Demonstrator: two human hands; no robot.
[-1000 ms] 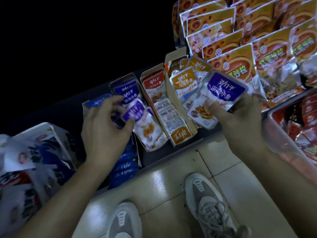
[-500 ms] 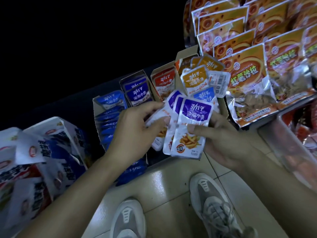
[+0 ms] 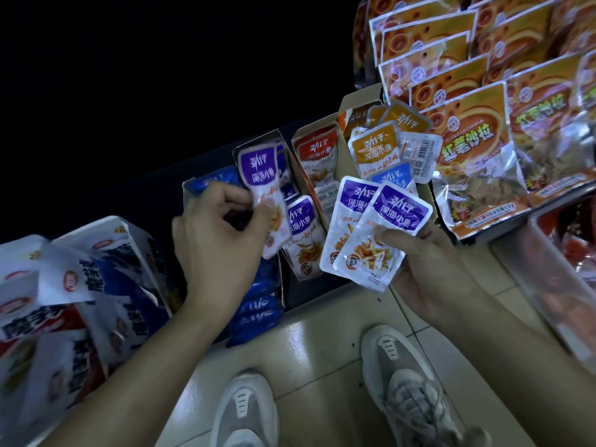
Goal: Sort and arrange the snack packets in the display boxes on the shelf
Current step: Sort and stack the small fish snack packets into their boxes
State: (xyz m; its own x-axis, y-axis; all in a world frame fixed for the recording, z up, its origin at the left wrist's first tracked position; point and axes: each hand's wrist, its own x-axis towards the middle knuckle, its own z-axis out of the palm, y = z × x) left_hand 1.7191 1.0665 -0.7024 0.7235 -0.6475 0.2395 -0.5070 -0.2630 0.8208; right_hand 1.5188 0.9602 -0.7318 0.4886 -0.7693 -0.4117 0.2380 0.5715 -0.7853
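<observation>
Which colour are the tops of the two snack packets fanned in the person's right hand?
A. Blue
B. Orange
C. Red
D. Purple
D: the right hand pinches two overlapping packets, and both have purple tops above clear white lower halves; the left hand holds one more purple-topped packet over the display boxes.

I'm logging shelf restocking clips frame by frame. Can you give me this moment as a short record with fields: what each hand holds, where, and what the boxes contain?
left hand: pinches one purple packet over the purple box
right hand: holds two purple packets, fanned, in front of the boxes
blue box: blue packets, partly hidden by the left hand
red box: red packets
orange box: orange packets, one blue packet mixed in
right of boxes: large orange snack bags
floor: pale tiles, two grey shoes
</observation>
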